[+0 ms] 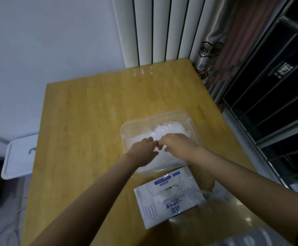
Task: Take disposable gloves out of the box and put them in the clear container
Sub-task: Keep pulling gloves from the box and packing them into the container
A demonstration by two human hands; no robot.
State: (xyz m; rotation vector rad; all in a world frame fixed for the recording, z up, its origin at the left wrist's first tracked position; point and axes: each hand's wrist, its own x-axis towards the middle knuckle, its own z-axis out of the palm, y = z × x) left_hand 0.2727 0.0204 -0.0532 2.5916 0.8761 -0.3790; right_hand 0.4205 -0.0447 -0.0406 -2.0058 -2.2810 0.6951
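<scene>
Clear container (162, 114): stands on the wooden table (91, 112), right of the middle. Holds a loose heap of white disposable gloves (169, 129), spread over most of its bottom.

Left hand (143, 150) and right hand (177, 144): reach in over the near wall, lie on the heap, fingertips almost meeting. Right fingers bent down into the gloves. Cannot tell whether either hand pinches a glove or only presses on the heap.

Glove box (162, 208): lies flat just near of the container, white with blue print. Shows an opening in its top face, with more white gloves inside.

Left of the table, lower down: a white plastic lid (18, 157). At the far edge: a white radiator (162, 29). To the right: a curtain (233, 41).
</scene>
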